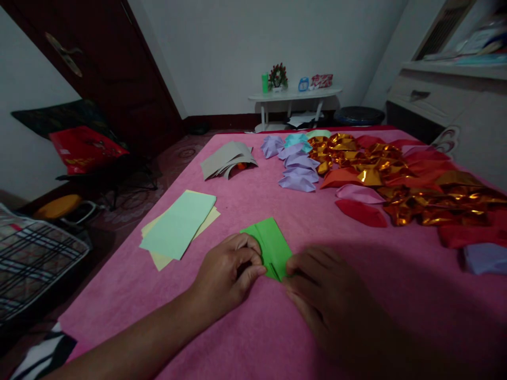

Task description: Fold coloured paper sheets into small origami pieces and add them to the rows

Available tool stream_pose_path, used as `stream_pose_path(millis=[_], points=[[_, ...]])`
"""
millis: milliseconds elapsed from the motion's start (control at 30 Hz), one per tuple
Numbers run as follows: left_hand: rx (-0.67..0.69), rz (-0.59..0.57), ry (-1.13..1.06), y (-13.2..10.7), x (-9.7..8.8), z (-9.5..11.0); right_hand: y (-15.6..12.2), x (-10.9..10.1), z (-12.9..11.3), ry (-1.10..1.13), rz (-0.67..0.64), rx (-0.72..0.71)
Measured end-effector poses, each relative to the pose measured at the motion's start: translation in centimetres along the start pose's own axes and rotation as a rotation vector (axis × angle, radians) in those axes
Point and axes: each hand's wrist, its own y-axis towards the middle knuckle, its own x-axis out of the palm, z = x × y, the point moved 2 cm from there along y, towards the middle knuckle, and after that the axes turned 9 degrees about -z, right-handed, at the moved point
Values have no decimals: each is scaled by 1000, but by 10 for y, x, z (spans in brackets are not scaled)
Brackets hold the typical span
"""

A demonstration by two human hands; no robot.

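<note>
Head cam: bright-green paper point(276, 240), creased, w/ dark fold lines at near end, btwn L hand point(232, 269) & R hand point(330, 287), each pinching its edge.

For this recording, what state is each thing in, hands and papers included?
Left hand: closed on the green paper's left side
Right hand: closed on its near right corner
Green paper: partly folded, on the pink cover
Pale green sheets: flat, stacked over yellow sheets
Grey sheets: stacked, bowed upward
Lilac pieces: folded
Gold foil pieces: folded, crowded together
Door: appears shut
</note>
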Motion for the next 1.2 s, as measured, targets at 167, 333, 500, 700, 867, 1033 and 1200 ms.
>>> stream_pose_path(millis=[167,333,500,700,867,1033,1200], points=[[-8,10,26,4,2,0,-3,2,0,9,-27,15],[-9,7,50,7,4,0,-2,2,0,-3,-24,15],[-6,-18,86,5,4,1,-2,2,-2,-36,15,35],[-19,16,109,5,3,-4,-3,4,-3,-79,-127,27],[27,15,39,7,3,-5,-3,5,-4,-64,-135,38],[54,16,26,6,3,-2,-5,9,-3,-103,-130,41],[83,29,125,4,4,1,4,15,-4,-252,-172,59]])
